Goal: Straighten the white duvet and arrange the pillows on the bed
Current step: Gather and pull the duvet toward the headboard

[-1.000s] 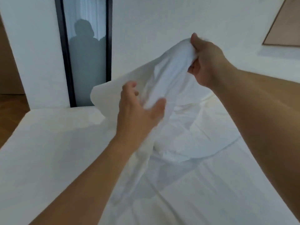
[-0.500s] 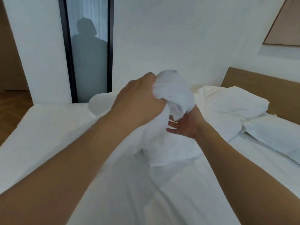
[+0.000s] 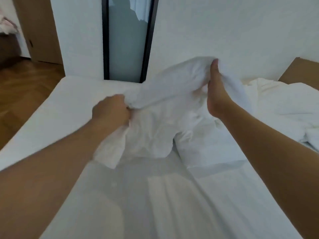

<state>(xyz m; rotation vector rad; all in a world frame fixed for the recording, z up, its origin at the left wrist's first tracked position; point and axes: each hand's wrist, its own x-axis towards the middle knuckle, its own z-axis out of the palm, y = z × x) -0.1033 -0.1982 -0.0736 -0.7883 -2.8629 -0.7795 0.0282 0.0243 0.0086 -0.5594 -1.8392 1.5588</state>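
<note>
- Head view, closest to you: your two bare forearms reach out over the bed (image 3: 51,107), and under them the white duvet (image 3: 155,131) lies flat with long, soft creases running away from you.
- A little further, your left hand (image 3: 110,112) is fisted tight, fingers curled right round a bunched edge of the duvet, low and close to the mattress.
- Beyond that and higher, your right hand (image 3: 214,90) has a raised fold of the same duvet in its grasp, thumb up along the cloth; its fingers are hidden behind the fabric, so how far they wrap I cannot tell.
- Between the hands the fabric humps up, crumpled and twisted, with a loose flap hanging below your left fist.
- My call: you are hunting for a clean edge. Draw the hands apart until the cloth between them goes taut, then lift and snap it flat rather than dragging the heap.
- Watch that twist; if it stays in, I reckon the duvet lands skewed.
- Further right, a rumpled white pile (image 3: 283,102) sits near the wooden headboard (image 3: 300,69); pillow or bedding, hard to say.
- Farthest off, the dark-framed glass panel (image 3: 127,40) stands in the white wall, wooden floor (image 3: 20,83) to the left.
</note>
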